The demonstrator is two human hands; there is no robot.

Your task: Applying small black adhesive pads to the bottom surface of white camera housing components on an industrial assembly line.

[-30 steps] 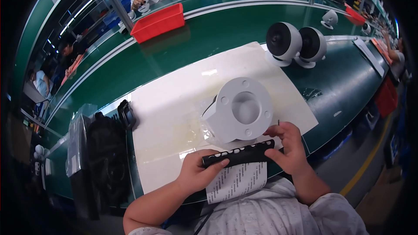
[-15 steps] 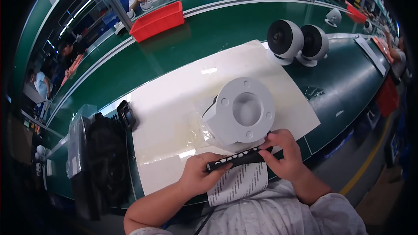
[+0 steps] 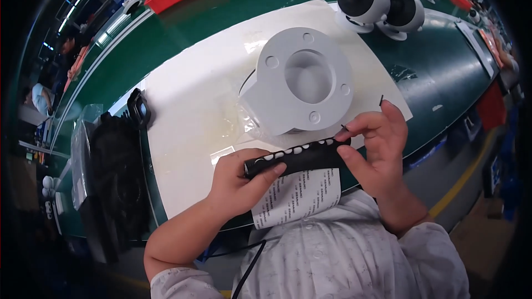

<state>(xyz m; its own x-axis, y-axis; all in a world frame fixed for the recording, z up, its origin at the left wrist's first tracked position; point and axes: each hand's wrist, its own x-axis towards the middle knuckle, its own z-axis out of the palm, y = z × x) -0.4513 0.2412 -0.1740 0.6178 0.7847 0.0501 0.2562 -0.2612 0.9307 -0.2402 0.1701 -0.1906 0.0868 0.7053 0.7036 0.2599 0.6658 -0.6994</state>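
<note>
Left hand grips the black roll, nearer me than the white base; right hand, half open at its other end, now fans wider, black sliver on one fingertip: I judge one piece freed.

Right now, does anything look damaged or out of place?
I see no clear damage on the black strip. One oddity: crumpled clear film bunched by the white housing's lower left, untidy on the smooth white board.

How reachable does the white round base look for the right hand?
Probably yes: the right hand is near the white round base with nothing visibly between them, though it's occupied at the black roll.
</note>
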